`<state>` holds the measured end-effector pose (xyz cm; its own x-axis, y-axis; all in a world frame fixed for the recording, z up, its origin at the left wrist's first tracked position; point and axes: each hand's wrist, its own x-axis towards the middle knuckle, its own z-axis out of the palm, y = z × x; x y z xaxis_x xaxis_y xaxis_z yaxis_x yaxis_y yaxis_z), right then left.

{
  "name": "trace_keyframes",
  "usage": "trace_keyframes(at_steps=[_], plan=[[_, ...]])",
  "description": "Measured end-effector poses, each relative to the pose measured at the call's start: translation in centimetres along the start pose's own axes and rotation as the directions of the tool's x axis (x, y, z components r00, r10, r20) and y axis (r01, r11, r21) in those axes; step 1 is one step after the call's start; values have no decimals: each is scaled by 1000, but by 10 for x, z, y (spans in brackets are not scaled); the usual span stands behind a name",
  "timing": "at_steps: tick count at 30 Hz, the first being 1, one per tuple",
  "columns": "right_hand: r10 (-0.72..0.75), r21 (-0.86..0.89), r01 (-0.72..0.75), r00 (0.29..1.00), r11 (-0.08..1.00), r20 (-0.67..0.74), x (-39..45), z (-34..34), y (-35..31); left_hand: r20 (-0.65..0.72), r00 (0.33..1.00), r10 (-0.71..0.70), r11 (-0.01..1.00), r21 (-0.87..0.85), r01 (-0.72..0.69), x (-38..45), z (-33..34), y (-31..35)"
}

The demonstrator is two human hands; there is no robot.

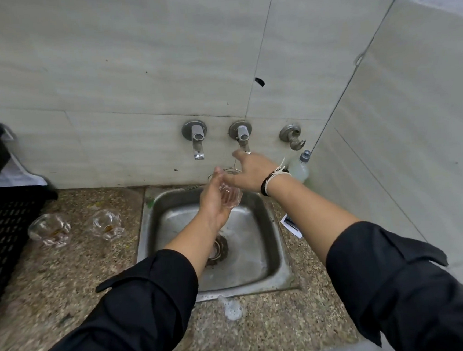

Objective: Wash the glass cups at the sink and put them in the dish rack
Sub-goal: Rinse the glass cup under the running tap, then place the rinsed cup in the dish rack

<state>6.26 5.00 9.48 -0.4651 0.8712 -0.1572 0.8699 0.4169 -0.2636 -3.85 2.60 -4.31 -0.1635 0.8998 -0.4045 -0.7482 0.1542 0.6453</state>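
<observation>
The left hand (213, 202) has its fingers curled round a clear glass cup (230, 195), holding it over the back half of the steel sink (271, 258), just below the middle tap (241, 135). The right hand (249, 173) reaches up to that tap with fingers loosely spread — fingertips at the spout, not wrapped round anything as far as I can tell.

Room-wise it's tight: the sink sits right against the tiled back wall (131, 72), and a side wall closes in on the right, so the only open stretch is the speckled bench (73, 273) to the left. Two more glass cups (49, 230) (107, 224) stand there side by side, a bit apart from each other, between the sink's left rim and the black dish rack (0, 232) at the left edge of view. A second tap (197, 139) sits left of the middle one, a third fitting (292, 136) on the right.

A plastic bottle (301, 167) is tucked in the back right corner, and a small packet (292, 224) lies on the narrow bench strip right of the sink — its print is too small to read. Black sleeves (141, 309) on both arms, a wristband (270, 181) on the right wrist.
</observation>
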Motion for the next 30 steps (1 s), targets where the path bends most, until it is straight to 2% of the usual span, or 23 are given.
trace_keyframes(at_steps=[3, 6, 11, 13, 15, 17, 24, 30], plan=[[-30, -9, 31, 997, 999, 69, -12, -3, -8, 59, 998, 37, 998, 52, -40, -22, 7, 9], [-55, 101, 50, 997, 994, 54, -27, -8, -14, 96, 995, 34, 991, 122, -46, -49, 11, 24], [-117, 80, 116, 993, 990, 6, -47, -18, -13, 81, 996, 31, 978, 205, -47, -89, 5, 45], [-141, 118, 143, 990, 983, -21, -53, -19, -8, 10, 996, 93, 919, 384, -90, -99, -1, 51], [-169, 150, 176, 984, 973, -59, -56, -21, -3, -99, 977, 188, 819, 565, -101, -110, -11, 56], [-191, 221, 201, 979, 954, -68, -60, -25, 1, -145, 956, 253, 745, 660, -97, -123, -19, 61], [-317, 349, 316, 947, 882, -56, -73, -31, -4, -111, 876, 469, 573, 793, -207, -173, -40, 80], [-427, 357, 413, 903, 838, -43, -82, -34, -51, -141, 806, 574, 533, 812, -237, -228, -62, 117]])
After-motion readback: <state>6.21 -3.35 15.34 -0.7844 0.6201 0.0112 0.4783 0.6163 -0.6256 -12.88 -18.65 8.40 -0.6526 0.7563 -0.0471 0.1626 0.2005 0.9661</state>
